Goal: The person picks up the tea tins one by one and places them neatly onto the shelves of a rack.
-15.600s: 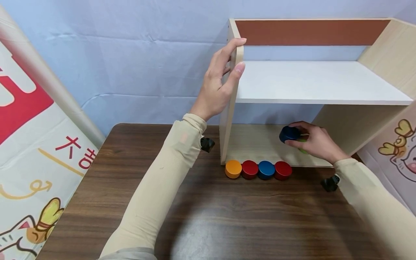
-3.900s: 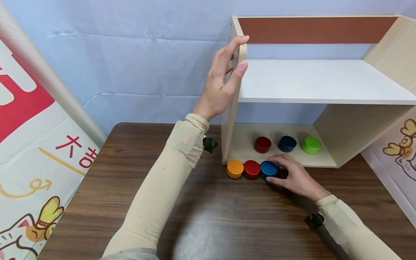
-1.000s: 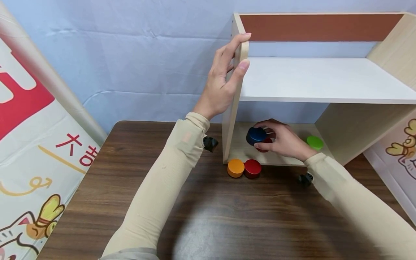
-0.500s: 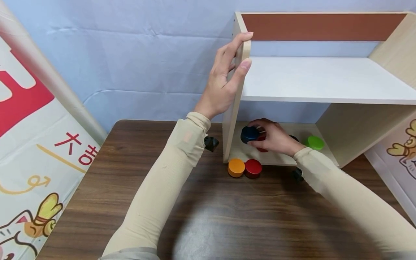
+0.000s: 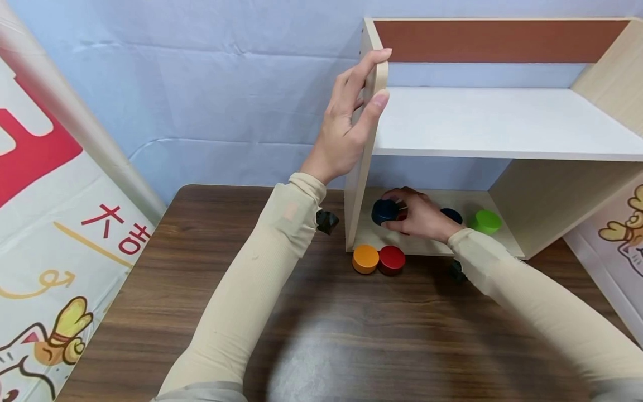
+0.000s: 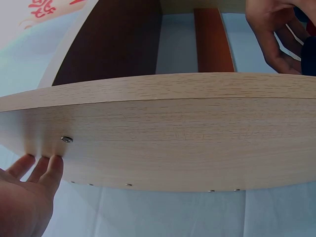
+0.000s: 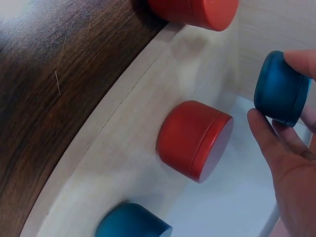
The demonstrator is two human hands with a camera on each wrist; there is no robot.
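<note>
Right hand grip pinches a dark blue tin between thumb and fingertips, inside the lower bay of the wooden shelf unit, near its left wall; right wrist view shows the tin held clear of the bay floor, above and beside a red tin that sits on the floor; another blue tin and a green tin sit further right in the same bay; left hand grip wraps the front edge of the left side panel, fingers on the outer face, thumb on the front edge, steadying the unit; orange tin and a second red tin sit touching on the bench just in front of the shelf; step in hand looks like placing the blue tin into the row; next move likely calls for lowering it flat to the left of the red one, without knocking it or the wall, then opening the fingers.
</note>
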